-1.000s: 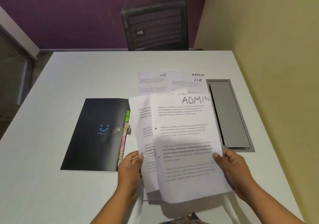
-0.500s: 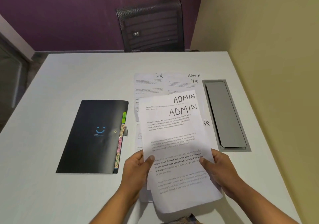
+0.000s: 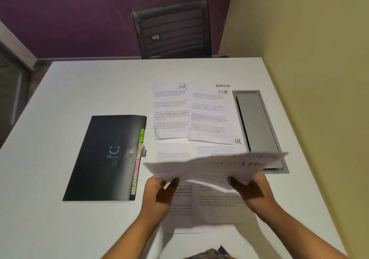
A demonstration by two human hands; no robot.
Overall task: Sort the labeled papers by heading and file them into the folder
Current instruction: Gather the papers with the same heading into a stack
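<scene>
My fingers [image 3: 171, 182] pinch the ADMIN sheets [image 3: 209, 169] at both near corners; thin, limp paper sags, so support opposite edges.

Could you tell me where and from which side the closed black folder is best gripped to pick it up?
Probably the black folder is best pinched at its near edge, coming from the person's side. It lies flat and closed; the colored tabs line its right edge beside the papers, so avoid crushing those.
</scene>
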